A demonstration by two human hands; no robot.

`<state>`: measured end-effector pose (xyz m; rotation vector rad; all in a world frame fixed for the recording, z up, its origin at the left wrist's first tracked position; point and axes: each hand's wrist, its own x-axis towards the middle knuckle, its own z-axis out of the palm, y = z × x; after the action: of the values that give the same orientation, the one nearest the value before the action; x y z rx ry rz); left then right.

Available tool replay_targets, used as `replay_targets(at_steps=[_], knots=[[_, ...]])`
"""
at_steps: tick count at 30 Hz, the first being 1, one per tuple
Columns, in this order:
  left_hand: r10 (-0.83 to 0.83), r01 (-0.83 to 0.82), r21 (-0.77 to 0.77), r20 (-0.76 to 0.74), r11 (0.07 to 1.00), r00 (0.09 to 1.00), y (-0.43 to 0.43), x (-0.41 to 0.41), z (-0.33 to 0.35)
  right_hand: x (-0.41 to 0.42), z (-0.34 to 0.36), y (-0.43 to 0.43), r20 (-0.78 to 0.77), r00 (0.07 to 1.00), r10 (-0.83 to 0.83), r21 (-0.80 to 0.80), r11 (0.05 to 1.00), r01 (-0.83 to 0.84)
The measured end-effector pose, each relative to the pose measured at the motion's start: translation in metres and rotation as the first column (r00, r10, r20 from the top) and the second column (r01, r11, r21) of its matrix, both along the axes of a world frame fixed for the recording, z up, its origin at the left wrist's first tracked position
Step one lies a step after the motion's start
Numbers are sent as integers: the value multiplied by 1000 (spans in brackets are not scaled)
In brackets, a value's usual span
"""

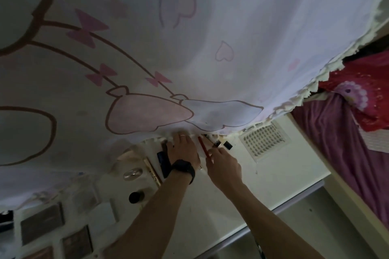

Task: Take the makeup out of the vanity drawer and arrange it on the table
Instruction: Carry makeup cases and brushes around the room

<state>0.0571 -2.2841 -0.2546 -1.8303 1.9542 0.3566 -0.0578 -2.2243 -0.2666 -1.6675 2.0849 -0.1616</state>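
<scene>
We look down at a white desk [263,185]. A pale curtain [210,48] printed with pink bows and hearts hangs over the upper two thirds of the view. Two bare arms reach from 6 o'clock toward the middle, where the curtain's frilled hem meets the desk.

The left hand [183,150], with a black wristband [183,169] and a ring [182,136], lies flat with its fingers straight and fingertips at the hem. It grips nothing that we can see. At its 8 o'clock, partly beneath it, lies a dark blue case [163,159].

The right hand [223,163], just at 3 o'clock of the left, has its fingers curled round a red pencil [202,147]. The pencil's free end points toward 11 o'clock, under the hem. Small black tubes [227,145] lie on the desk at 12 o'clock of this hand, near its fingertips.

More makeup lies at 8 o'clock of the hands: a gold stick [152,171], a silver rounded piece [133,173] and a black-capped bottle [135,196]. Flat dark palettes [42,224] sit at 7 o'clock of the view. A white grille [265,143] lies at 3 o'clock of the tubes. A bed [336,153] with a purple cover fills the 3 o'clock edge.
</scene>
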Motion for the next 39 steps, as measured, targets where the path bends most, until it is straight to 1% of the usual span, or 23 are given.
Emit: replay_targets(at_steps=[6, 11, 13, 15, 18, 20, 25, 28, 31, 35, 39], knots=[[-1, 2, -15, 41, 1000, 999, 0, -2, -7, -12, -8, 16, 80, 996, -47, 14, 999, 46], [-6, 7, -10, 104, 1000, 995, -2, 2, -10, -13, -10, 22, 139, 987, -78, 10, 997, 78], [35, -33, -26, 77, 999, 996, -2, 5, -11, -12, -12, 26, 154, 985, -83, 28, 996, 80], [107, -106, -35, 17, 994, 994, -3, 7, -13, -11, -14, 31, 161, 984, -76, 45, 997, 69], [266, -267, 3, -86, 964, 960, -7, 8, -12, -11, -16, 37, 184, 979, -87, 60, 995, 77], [301, -301, 20, -134, 953, 944, -9, 8, -13, -12, -16, 40, 182, 979, -93, 68, 994, 82], [255, -250, 51, -222, 967, 941, -13, 9, -12, -7, -19, 42, 140, 988, -72, 71, 996, 62], [236, -236, 37, -277, 971, 931, -10, 17, -8, 2, -18, 33, 168, 983, -67, 15, 998, 66], [227, -228, 35, -326, 973, 918, -7, 25, -2, 11, -14, 18, 182, 983, -1, -14, 1000, 4], [178, -162, 79, -281, 984, 943, 1, 34, 4, 17, -14, 15, 152, 986, 61, -55, 997, -53], [78, -72, 32, -280, 997, 957, 10, 38, 8, 15, -16, 34, 173, 984, 33, -105, 994, -15]])
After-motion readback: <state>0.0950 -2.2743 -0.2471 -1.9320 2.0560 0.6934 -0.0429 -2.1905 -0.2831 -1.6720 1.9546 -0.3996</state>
